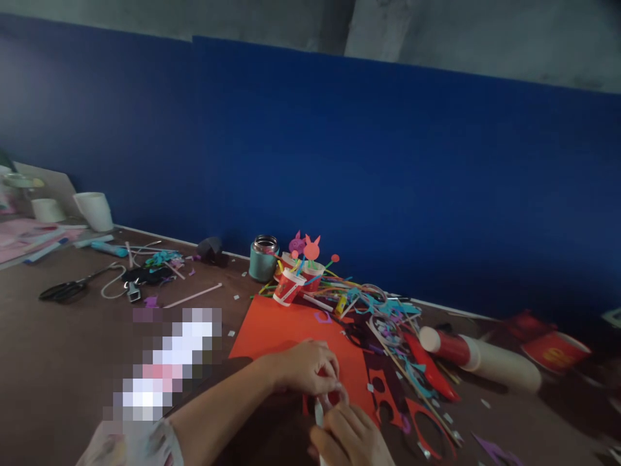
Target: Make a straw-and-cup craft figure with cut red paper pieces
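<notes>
Low in the head view, over the near part of an orange-red paper sheet, my two hands meet. My left hand is closed in a pinch, thumb against fingers; what it holds is too small and blurred to name. Just below, my right hand curls around a slim white stick-like thing, its tip pointing up beside the fingers. The fingertips of both hands almost touch. To the right lie red paper offcuts with round holes. Behind the sheet stand small red-and-white paper cups with animal-head cutouts on sticks.
A teal open flask stands left of the cups. Tangled straws and ribbons, dark-handled scissors, and a long cup stack lie to the right. Black scissors and white cups are far left. A blue partition rises behind.
</notes>
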The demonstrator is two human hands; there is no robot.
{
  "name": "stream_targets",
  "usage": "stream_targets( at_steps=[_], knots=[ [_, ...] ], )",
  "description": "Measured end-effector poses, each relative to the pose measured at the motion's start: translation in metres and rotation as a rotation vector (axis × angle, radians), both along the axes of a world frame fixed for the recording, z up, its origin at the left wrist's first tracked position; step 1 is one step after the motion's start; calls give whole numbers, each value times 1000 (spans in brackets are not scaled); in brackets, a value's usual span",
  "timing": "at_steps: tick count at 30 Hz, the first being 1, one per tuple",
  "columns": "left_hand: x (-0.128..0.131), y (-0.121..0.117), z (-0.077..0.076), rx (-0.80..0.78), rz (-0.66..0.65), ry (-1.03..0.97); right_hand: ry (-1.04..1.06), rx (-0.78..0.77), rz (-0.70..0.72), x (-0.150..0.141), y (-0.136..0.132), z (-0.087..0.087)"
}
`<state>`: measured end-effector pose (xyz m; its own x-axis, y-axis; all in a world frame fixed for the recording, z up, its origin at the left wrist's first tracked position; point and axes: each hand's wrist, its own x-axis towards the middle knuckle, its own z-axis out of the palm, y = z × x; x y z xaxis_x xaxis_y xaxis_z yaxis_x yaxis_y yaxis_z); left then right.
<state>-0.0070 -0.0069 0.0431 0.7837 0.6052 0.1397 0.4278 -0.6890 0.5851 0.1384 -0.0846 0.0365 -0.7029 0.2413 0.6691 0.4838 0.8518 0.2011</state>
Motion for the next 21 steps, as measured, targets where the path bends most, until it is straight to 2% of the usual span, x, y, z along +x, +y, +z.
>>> stream_targets(
  at_steps=[7,21],
  knots=[
    [-1,0,0,-5,-20,-19,-15,23,-57,-5,3,-8],
    [-2,0,-1,6,-38,-38,9,73,-90,-11,4,-8]
  ],
)
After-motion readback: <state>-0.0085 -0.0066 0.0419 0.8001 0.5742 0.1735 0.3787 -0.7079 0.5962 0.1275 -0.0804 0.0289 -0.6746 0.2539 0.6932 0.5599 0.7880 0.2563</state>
